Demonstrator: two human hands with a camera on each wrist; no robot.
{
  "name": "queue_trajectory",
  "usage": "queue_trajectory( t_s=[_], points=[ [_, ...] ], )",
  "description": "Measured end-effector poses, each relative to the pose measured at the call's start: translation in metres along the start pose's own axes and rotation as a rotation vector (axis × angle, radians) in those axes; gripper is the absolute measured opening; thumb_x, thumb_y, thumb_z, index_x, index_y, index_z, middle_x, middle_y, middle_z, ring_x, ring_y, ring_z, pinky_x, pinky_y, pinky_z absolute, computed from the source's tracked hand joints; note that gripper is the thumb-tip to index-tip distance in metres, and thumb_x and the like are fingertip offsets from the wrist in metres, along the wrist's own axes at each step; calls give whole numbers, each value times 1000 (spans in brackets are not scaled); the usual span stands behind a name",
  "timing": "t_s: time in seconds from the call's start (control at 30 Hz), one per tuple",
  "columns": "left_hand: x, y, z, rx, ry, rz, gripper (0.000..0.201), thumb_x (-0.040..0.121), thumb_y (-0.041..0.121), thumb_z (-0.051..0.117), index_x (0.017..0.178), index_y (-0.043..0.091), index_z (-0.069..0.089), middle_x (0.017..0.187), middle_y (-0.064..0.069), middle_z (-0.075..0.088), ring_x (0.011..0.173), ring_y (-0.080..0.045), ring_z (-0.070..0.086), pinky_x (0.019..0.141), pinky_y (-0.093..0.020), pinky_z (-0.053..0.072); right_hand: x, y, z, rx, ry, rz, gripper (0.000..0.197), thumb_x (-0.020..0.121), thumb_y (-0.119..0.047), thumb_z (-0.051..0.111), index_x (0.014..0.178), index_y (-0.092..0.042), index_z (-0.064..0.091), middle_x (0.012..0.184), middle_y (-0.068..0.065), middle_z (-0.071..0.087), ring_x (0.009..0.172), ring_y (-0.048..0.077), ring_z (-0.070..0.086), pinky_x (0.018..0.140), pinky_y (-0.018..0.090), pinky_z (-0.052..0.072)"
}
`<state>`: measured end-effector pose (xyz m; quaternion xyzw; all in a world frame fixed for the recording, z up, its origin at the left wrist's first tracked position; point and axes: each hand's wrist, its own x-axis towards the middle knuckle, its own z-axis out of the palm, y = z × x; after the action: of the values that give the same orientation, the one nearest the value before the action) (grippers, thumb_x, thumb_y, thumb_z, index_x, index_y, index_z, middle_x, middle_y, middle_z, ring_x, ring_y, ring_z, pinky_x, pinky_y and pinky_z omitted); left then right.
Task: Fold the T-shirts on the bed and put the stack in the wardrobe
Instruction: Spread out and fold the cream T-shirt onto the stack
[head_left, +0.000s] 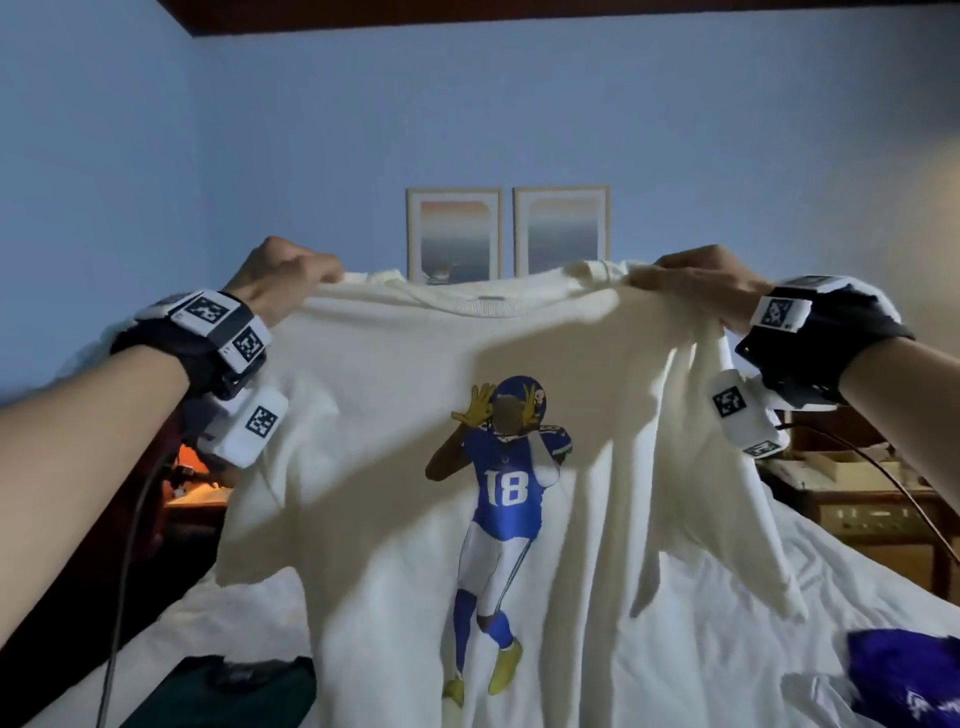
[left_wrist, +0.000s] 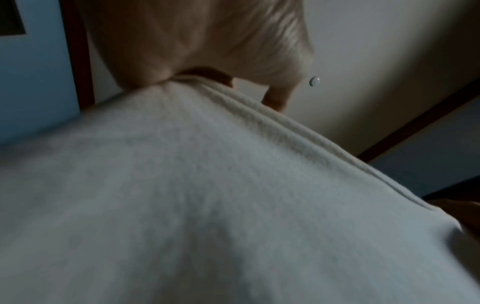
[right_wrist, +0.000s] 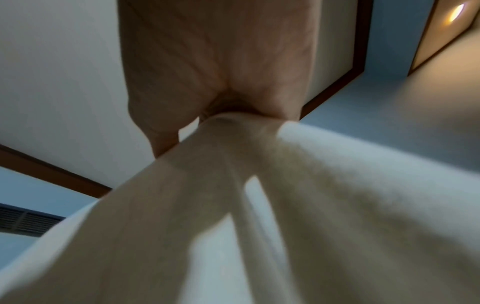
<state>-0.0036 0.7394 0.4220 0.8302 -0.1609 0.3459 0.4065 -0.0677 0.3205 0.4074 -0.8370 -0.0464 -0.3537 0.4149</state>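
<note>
Cream cotton: a white T-shirt (head_left: 374, 415) hangs spread in the air above the bed (head_left: 727, 649), printed side toward the head camera — a football player in a blue jersey numbered 18.
Left hand: the left hand (head_left: 283, 278) is closed in a fist on the shirt's shoulder at one end of the neckline; in the left wrist view the cloth (left_wrist: 207, 195) bunches into the curled fingers (left_wrist: 276, 98).
Right hand: the right hand (head_left: 698, 283) grips the other shoulder, knuckles up; the right wrist view shows the fabric (right_wrist: 285, 205) gathered into a tight pinch under the palm (right_wrist: 221, 61).
Shirt's lie: collar on top and stretched level between the two fists, body falling in folds, the right-side sleeve drooping; the hem reaches the bottom edge of the head view, so whether it touches the sheet cannot be told.
On the bed: a dark green garment (head_left: 244, 686) lies at the lower left, a purple garment (head_left: 904, 675) at the lower right — both apart from the held shirt.
Behind: two framed pictures (head_left: 506, 231) on the blue wall (head_left: 727, 130).
</note>
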Motion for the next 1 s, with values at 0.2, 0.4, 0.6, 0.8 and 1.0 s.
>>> queue_trajectory(
  t_s=[0.2, 0.4, 0.6, 0.8, 1.0],
  points=[
    [-3, 1, 2, -13, -3, 88, 30, 97, 34, 52, 90, 5, 54, 74, -5, 44, 66, -18, 39, 62, -30, 31, 0, 7, -4, 78, 100, -28, 29, 75, -45, 70, 77, -16, 74, 78, 9, 67, 70, 20, 57, 67, 36, 42],
    [2, -3, -1, 122, -34, 150, 29, 90, 49, 55, 86, 20, 58, 87, -4, 64, 77, -24, 52, 71, -32, 40, -6, -2, -14, -36, 29, -37, 24, 82, -41, 68, 76, -18, 72, 73, 2, 64, 66, 18, 58, 64, 31, 43],
    [2, 12, -16, 150, 127, 174, 39, 93, 44, 58, 84, 7, 63, 74, -4, 55, 73, -19, 48, 69, -29, 36, -3, -11, -30, -221, 174, -56, 45, 81, -56, 60, 74, -12, 66, 61, 1, 55, 58, 20, 53, 52, 25, 41],
    [8, 25, -25, 412, -36, 184, 19, 100, 22, 45, 100, 12, 61, 100, -12, 64, 93, -30, 57, 76, -34, 42, -1, -19, -29, -408, 84, -77, 30, 89, -46, 60, 74, -21, 65, 77, 7, 59, 80, 26, 62, 67, 27, 43],
    [7, 37, -41, 457, 87, 205, 22, 100, 19, 45, 102, 6, 62, 113, -17, 64, 104, -35, 57, 82, -33, 39, -1, -35, -42, -235, 117, 8, 44, 75, -55, 66, 85, -13, 67, 92, 10, 63, 83, 24, 58, 73, 33, 45]
  ],
)
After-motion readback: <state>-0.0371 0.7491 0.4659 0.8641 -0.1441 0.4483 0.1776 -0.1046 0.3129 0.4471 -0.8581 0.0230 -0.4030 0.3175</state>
